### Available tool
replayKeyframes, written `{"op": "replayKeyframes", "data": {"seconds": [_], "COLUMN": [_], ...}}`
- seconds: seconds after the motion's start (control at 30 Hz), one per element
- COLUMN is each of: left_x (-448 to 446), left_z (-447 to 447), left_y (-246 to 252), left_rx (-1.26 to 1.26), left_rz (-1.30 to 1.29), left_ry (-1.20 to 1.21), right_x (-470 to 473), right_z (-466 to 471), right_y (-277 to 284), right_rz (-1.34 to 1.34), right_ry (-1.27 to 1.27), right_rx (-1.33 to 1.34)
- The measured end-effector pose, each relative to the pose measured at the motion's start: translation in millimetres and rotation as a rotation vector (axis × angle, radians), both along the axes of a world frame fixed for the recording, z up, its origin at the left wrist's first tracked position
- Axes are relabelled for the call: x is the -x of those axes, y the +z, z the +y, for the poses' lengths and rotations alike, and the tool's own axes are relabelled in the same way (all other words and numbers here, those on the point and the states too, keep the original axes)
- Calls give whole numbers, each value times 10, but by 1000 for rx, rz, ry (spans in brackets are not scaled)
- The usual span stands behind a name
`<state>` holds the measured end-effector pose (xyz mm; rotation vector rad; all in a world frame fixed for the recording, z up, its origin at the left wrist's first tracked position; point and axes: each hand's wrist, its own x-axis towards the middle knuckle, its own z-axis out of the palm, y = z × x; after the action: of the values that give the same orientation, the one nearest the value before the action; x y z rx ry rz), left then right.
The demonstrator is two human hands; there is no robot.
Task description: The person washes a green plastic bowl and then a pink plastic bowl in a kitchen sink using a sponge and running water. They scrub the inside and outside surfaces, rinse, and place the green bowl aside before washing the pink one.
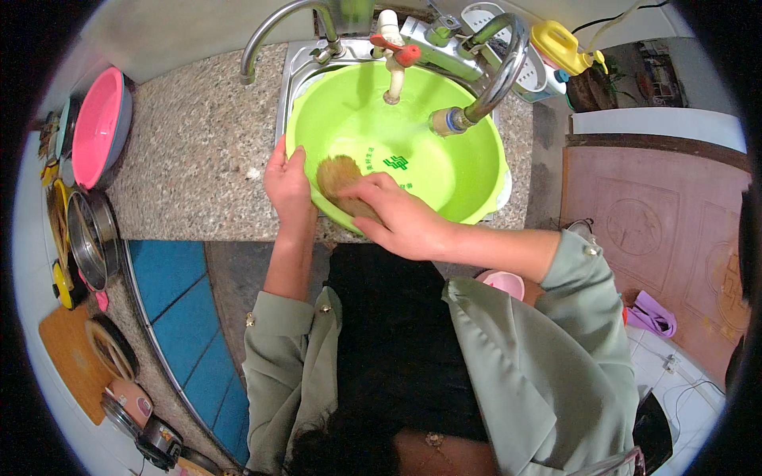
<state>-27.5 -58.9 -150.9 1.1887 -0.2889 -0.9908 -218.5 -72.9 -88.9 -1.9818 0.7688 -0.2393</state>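
Note:
A lime-green plastic basin [470, 172] sits tilted over the stainless steel sink [292, 65], with green printing on its inner bottom. My left hand [289, 181] grips the basin's left rim, thumb on top. In my right hand [399, 217] is a brown fibrous scrubber [338, 174], pressed against the near left inner wall of the basin; part of it is hidden under my fingers. Water sprays into the basin from the curved chrome faucet [497, 77] at the right. A white plastic tap with a red handle [396, 53] hangs over the basin's far side.
Another chrome faucet [280, 24] arches at the back left of the sink. On the granite counter [190, 143], a pink basin [98, 131] leans at the far left, near a steel pot [89, 238] and a wooden cutting board [77, 363]. A yellow jug [556, 44] stands back right.

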Motion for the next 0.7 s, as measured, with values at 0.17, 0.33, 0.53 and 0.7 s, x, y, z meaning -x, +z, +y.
{"op": "replayKeyframes", "data": {"seconds": [0.17, 0.33, 0.53, 0.7], "left_x": [-69, -212, -511, -621], "left_z": [-87, -121, 8, 21], "left_y": [-62, -176, -28, 8], "left_rx": [-169, -167, -223, -285], "left_rz": [5, -31, -76, -89], "left_ry": [54, -1, -117, -143], "right_x": [890, 1412, 1693, 2015], "right_z": [-365, -1075, -1128, -1084], "right_y": [144, 41, -296, -497], "right_rz": [151, 444, -16, -157], "right_ry": [321, 243, -421, -779], "right_rx": [84, 354, 84, -25]}}
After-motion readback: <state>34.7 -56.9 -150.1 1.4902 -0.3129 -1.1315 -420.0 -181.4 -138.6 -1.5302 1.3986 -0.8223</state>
